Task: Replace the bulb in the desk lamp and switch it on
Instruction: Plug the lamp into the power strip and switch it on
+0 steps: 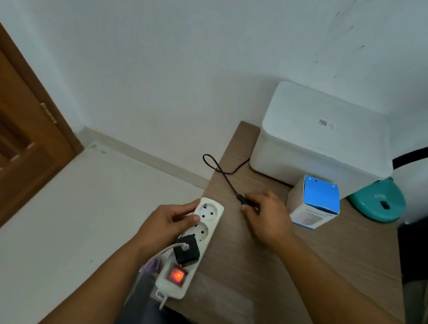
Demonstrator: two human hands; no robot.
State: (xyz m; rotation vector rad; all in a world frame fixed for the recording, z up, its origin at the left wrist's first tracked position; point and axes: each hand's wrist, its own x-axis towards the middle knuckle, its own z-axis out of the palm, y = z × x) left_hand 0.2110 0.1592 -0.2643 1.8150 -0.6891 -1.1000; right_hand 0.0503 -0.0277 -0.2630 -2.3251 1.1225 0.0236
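While your left hand [170,220] clamps the power strip [192,244], right hand [265,216] pinches the plug [246,200]; free sockets lie just left of it.

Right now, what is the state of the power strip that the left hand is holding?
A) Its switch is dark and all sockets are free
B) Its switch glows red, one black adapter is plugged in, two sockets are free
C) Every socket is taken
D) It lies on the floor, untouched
B: the power strip shows a lit red switch, a black adapter beside it, and two empty sockets under the left hand.
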